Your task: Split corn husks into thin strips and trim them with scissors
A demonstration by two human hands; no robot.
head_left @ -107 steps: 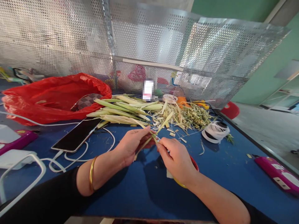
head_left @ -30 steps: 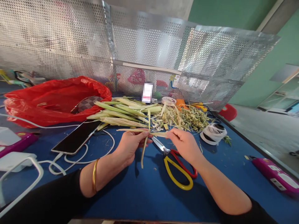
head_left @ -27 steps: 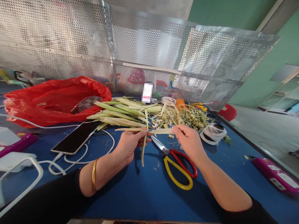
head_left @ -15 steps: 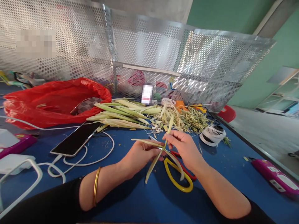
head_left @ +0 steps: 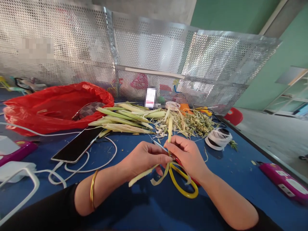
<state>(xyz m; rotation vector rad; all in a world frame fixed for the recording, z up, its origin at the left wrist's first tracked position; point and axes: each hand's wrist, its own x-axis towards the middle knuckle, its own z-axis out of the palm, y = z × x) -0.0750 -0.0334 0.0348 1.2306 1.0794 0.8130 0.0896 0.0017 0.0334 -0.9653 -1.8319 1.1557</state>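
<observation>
The left hand [head_left: 146, 160] and right hand [head_left: 189, 155] each pinch slender pale-green leaf strips [head_left: 170, 130] between closed fingers [head_left: 161, 158], above yellow-and-red-handled metal scissors [head_left: 179, 191] on the blue worktop [head_left: 228, 170].

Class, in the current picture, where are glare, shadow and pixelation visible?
Head view: pale glare on the perforated metal screen; same head view: soft dark shadows on the blue table below the left hand and right hand; head view again: pixelation masks a small pale object.
</observation>
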